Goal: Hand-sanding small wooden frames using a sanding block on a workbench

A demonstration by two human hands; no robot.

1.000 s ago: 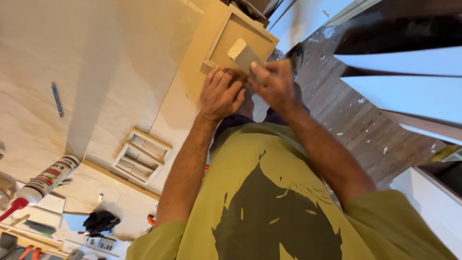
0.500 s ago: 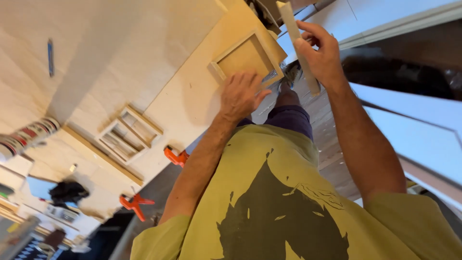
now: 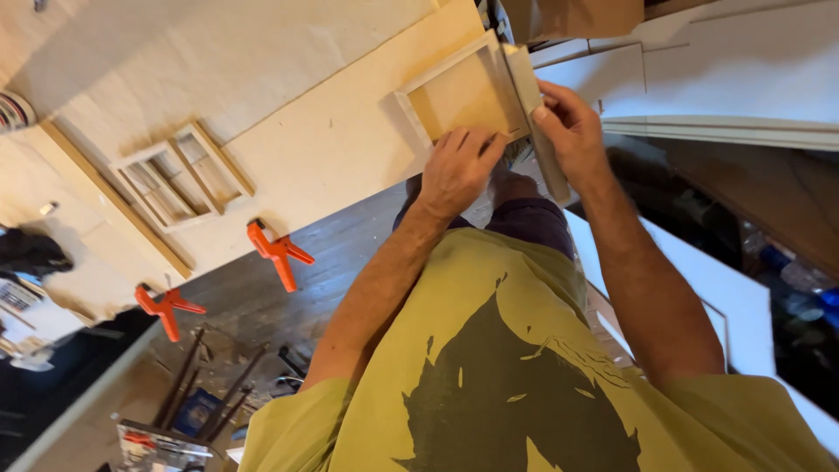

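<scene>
A person fits a loose wooden strip against the edge of a small wooden frame at the end of a plywood bench.

The step in hand looks like lining up the strip (image 3: 535,118) with the right side of the frame (image 3: 454,96), which lies flat at the bench (image 3: 288,149) corner. The left hand (image 3: 459,170) rests on the frame's near edge, fingers curled down, pressing rather than gripping. The right hand (image 3: 572,131) has its grip closed around the strip, thumb on top, forearm reaching straight ahead. The next move likely calls for holding the frame firm and keeping the strip flush. A second frame (image 3: 179,179) lies further left; two orange clamps (image 3: 278,252) grip the bench edge.
</scene>
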